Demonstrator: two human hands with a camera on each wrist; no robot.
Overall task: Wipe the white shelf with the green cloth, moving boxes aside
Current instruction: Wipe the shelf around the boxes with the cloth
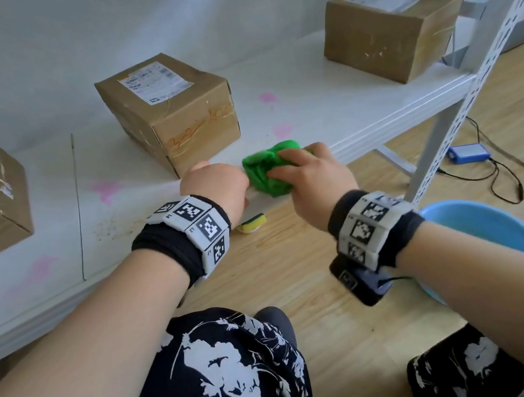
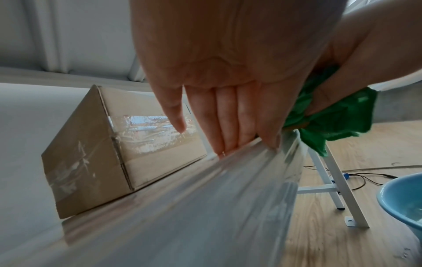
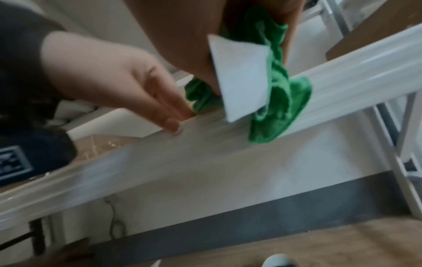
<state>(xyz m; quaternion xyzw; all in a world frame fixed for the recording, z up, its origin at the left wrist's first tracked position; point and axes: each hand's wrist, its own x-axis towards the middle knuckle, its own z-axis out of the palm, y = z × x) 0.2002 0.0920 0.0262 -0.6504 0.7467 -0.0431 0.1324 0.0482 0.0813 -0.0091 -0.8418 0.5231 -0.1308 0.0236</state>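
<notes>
**Surroundings of the work area**

A light blue basin (image 1: 493,226) stands on the wooden floor (image 1: 317,291) at 4 o'clock. A yellow-and-green sponge (image 1: 252,223) lies on the floor near centre. At 3 o'clock a small blue device (image 1: 468,153) with black cables (image 1: 500,178) lies beside the perforated white upright (image 1: 473,81).

Black wristbands (image 1: 173,244) with white coded marker tiles (image 1: 203,220); black floral-print clothing (image 1: 232,377).
</notes>
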